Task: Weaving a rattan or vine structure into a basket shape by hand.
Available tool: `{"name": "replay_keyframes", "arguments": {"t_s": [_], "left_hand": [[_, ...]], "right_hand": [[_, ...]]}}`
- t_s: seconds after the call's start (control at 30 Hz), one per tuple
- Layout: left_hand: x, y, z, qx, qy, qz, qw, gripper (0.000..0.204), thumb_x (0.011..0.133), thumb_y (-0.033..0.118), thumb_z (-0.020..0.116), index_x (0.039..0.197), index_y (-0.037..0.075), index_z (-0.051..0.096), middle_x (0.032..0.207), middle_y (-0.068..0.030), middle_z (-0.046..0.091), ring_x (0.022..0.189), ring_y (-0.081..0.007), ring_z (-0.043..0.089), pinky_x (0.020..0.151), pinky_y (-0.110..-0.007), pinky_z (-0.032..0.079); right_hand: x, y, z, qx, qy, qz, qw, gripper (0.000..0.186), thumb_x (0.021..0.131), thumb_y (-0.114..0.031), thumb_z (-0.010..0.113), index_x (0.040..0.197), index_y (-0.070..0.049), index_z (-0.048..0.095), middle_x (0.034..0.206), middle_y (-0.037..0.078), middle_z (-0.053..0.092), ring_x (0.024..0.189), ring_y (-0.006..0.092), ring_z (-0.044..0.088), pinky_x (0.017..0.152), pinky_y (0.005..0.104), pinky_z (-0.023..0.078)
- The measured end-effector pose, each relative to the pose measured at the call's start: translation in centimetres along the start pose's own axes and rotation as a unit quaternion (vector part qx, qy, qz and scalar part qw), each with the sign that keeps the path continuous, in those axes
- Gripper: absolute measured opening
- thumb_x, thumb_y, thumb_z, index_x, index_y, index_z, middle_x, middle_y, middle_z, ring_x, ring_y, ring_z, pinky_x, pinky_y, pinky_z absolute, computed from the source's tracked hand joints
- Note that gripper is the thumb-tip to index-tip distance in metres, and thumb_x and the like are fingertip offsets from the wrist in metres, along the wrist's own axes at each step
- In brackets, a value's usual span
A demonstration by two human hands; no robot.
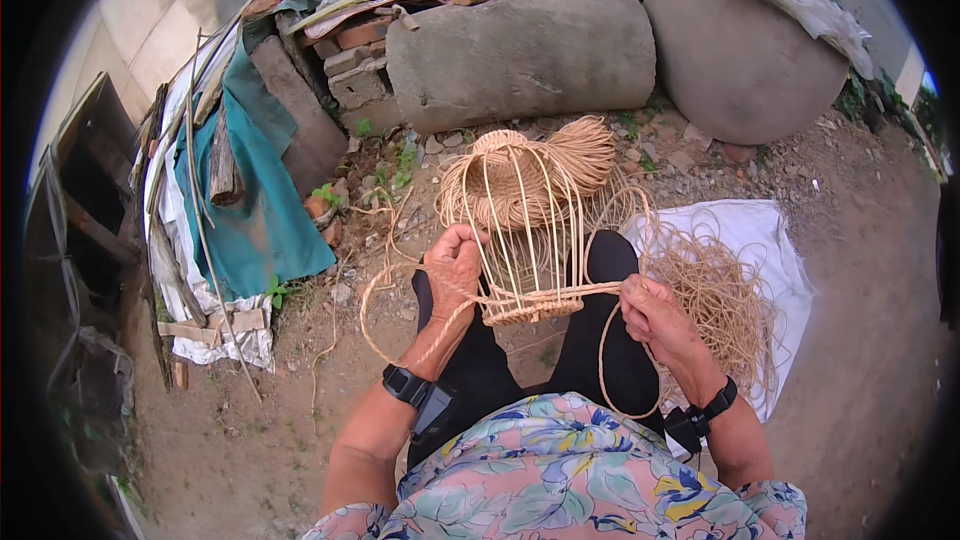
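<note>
A half-woven rattan basket frame rests across the person's knees, upright ribs pointing away. The left hand is closed around ribs at the frame's left side. The right hand pinches a weaving strand just beside the woven band; the exact finger grip appears tight but is partly hidden. A loose rattan pile lies on a white sheet to the right.

A half-woven rattan basket frame lies tilted across the lap, pale spokes bare, its woven band nearest, one loose strand looping down.
</note>
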State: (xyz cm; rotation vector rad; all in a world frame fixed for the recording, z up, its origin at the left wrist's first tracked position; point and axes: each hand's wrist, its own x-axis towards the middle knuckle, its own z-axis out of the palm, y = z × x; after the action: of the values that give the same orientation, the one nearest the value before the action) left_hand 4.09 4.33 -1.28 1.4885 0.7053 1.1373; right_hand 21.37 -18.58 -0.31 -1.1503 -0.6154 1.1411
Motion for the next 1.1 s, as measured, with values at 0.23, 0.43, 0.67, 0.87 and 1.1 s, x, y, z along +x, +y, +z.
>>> {"name": "replay_keyframes", "arguments": {"t_s": [0.23, 0.43, 0.67, 0.87, 1.1], "left_hand": [[-2.1, -2.0, -1.4, 0.006, -0.115, -0.128, 0.985, 0.016, 0.087, 0.001, 0.048, 0.079, 0.003, 0.062, 0.062, 0.0059, 0.052, 0.056, -0.0017, 0.042, 0.050, -0.020, 0.033], [-4.5, -4.3, 0.1, 0.008, -0.093, -0.170, 0.981, 0.008, 0.091, 0.005, 0.053, 0.090, 0.005, 0.062, 0.063, 0.0073, 0.051, 0.059, -0.0010, 0.042, 0.052, -0.020, 0.033], [-5.2, -1.3, -1.3, 0.125, -0.218, -0.133, 0.959, 0.010, 0.091, 0.009, 0.058, 0.098, 0.005, 0.062, 0.073, 0.0034, 0.055, 0.065, -0.0045, 0.047, 0.061, -0.023, 0.042], [-6.5, 3.0, -2.4, 0.340, -0.274, 0.113, 0.892, 0.036, 0.080, 0.027, 0.072, 0.109, 0.007, 0.063, 0.087, -0.0089, 0.057, 0.083, -0.0252, 0.054, 0.077, -0.036, 0.047], [-7.8, 3.3, -1.1, 0.361, -0.310, 0.197, 0.857, 0.046, 0.073, 0.022, 0.078, 0.114, 0.007, 0.060, 0.084, -0.0086, 0.053, 0.075, -0.0224, 0.055, 0.067, -0.035, 0.048]], "right_hand": [[-10.9, 4.5, -29.2, -0.036, 0.489, 0.022, 0.872, 0.032, 0.096, -0.038, 0.053, 0.075, -0.015, 0.047, 0.047, -0.007, 0.032, 0.035, 0.0065, 0.023, 0.033, 0.0254, 0.015], [-6.5, 3.8, -21.3, -0.260, 0.415, -0.025, 0.871, 0.026, 0.091, -0.035, 0.065, 0.103, -0.011, 0.062, 0.054, -0.009, 0.038, 0.040, 0.0024, 0.029, 0.036, 0.0204, 0.021], [-0.6, 0.8, -1.7, -0.191, 0.080, -0.051, 0.977, 0.013, 0.092, -0.020, 0.065, 0.092, -0.008, 0.065, 0.071, -0.006, 0.052, 0.061, 0.0010, 0.044, 0.054, 0.0172, 0.032], [2.5, 2.4, 1.8, -0.299, 0.045, -0.123, 0.945, 0.014, 0.091, -0.010, 0.059, 0.102, -0.002, 0.063, 0.083, 0.001, 0.057, 0.071, 0.0083, 0.052, 0.064, 0.0239, 0.041], [2.7, 3.3, 2.7, -0.415, -0.069, -0.164, 0.892, 0.015, 0.091, -0.005, 0.058, 0.105, -0.003, 0.063, 0.083, 0.001, 0.057, 0.071, 0.0066, 0.050, 0.064, 0.0247, 0.043]]}}
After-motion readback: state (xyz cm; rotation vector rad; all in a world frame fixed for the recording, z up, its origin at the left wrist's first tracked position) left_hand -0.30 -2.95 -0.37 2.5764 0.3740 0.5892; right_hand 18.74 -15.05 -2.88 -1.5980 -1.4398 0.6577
